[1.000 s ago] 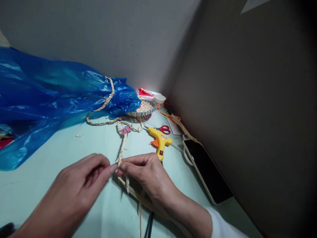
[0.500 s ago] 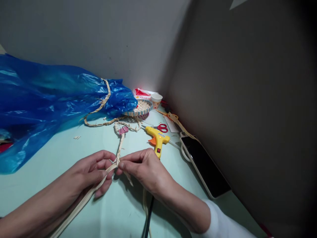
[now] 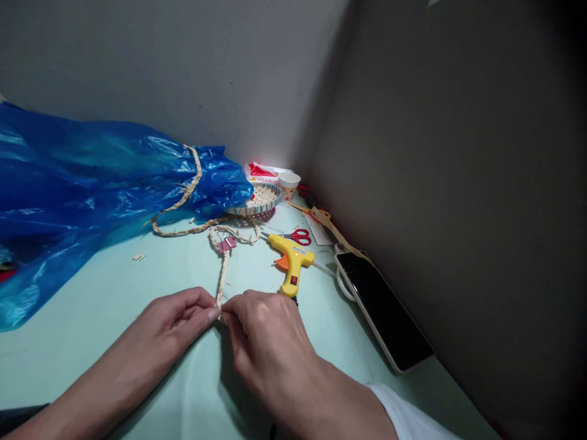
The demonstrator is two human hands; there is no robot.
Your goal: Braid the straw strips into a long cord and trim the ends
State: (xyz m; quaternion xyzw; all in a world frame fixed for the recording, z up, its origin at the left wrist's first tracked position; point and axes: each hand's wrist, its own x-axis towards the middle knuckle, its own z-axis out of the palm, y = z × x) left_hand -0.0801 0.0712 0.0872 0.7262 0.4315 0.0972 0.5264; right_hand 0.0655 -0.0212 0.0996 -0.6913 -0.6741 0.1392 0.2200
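Observation:
A pale braided cord [image 3: 223, 276], apparently of plant fibre, runs down from a pink binder clip [image 3: 226, 244] to my fingertips. My left hand [image 3: 172, 327] pinches its lower end between thumb and index finger. From the other side my right hand [image 3: 270, 342] pinches the same spot, its fingers curled and its back towards me. The loose strands below the braid are hidden behind my hands. Just beyond my right hand lies a yellow hot glue gun [image 3: 291, 260] with an orange trigger.
A blue plastic bag [image 3: 114, 177] fills the left, with a braided rope [image 3: 190, 189] across it. Behind stand a woven basket [image 3: 261, 200] and a paper cup [image 3: 288, 183]. Red-handled scissors [image 3: 300, 237] lie by the glue gun. A phone [image 3: 385, 311] lies along the wall at right.
Both hands have closed in at the braid's lower end, slightly nearer me. My right hand has turned over more, and the long strands that showed under my left hand are now hidden.

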